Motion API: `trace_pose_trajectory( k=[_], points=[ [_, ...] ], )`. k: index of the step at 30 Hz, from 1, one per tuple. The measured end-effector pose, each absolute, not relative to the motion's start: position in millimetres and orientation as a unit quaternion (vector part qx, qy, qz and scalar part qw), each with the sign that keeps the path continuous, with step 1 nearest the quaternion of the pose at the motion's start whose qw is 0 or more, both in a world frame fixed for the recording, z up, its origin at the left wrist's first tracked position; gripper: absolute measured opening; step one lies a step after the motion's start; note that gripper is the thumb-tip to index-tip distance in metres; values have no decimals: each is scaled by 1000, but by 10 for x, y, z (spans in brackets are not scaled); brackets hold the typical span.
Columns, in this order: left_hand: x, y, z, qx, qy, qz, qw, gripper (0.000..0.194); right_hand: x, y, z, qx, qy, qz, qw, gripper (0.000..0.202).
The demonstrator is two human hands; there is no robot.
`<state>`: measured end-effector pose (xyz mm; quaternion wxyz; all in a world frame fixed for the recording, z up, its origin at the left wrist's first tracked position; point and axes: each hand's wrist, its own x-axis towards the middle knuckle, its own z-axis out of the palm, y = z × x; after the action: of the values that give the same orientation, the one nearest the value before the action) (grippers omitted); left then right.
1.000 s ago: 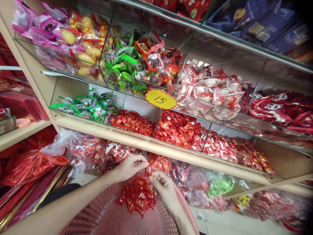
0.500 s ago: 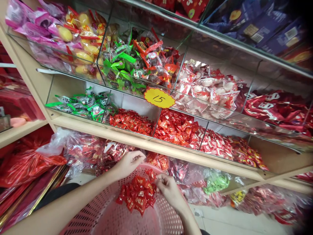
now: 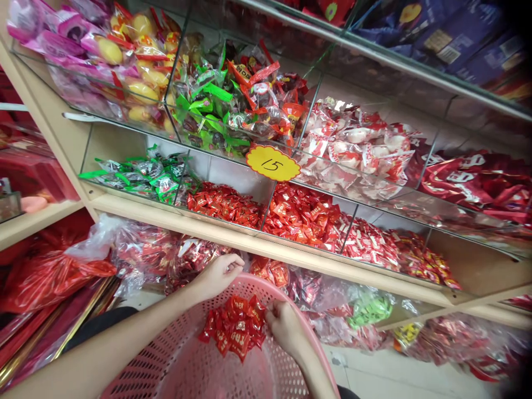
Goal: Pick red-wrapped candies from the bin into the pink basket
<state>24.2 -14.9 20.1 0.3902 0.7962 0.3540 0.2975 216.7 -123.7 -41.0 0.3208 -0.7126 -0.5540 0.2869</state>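
Note:
A pink perforated plastic basket point(image 3: 272, 286) fills the lower middle, tilted towards me. Inside it lies a small heap of red-wrapped candies point(image 3: 236, 331) with gold lettering. My left hand point(image 3: 219, 275) is at the far left of the basket's rim, its fingers loosely curled and nothing showing in them. My right hand point(image 3: 286, 327) reaches over the right side into the basket, closed, its fingertips against the right edge of the heap. Whatever those fingertips may hold is hidden.
Ahead, glass-fronted bins hold wrapped candies, with red packets point(image 3: 299, 216) nearest the basket. A yellow price tag point(image 3: 273, 163) marked 15 hangs above them. A wooden shelf edge point(image 3: 366, 281) crosses behind my hands. Bagged sweets point(image 3: 369, 310) lie beneath, and a red bag point(image 3: 54, 271) sits at left.
My right hand has lowered slightly and turned more knuckles-up. The red packet that stood up by its fingertips now lies lower, at the heap. My left hand has shifted slightly left.

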Motion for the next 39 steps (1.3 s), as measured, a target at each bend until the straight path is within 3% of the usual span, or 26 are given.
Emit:
trace_pose_trajectory(
  k=[10,15,20,25,30,34,39],
  points=[
    [193,-175,111,830,365,269,325,20,2123,-1176,-505,-708,-557,280,330,27],
    [222,-129,71,829,360,251,347,22,2130,-1181,-377,-715,-569,255,316,30],
    [253,-114,34,834,352,239,352,22,2274,-1131,51,-715,-573,218,335,33],
    [255,-118,26,840,354,226,343,21,2568,-835,837,-735,-581,47,345,31],
    [241,-125,22,839,360,232,337,21,2622,-349,1371,-784,-550,-131,254,38],
    [211,-141,24,837,369,235,328,22,2544,-85,1422,-842,-501,-114,164,50],
    [165,-159,23,835,385,241,311,19,2585,20,1413,-858,-476,-83,173,46]
  ],
)
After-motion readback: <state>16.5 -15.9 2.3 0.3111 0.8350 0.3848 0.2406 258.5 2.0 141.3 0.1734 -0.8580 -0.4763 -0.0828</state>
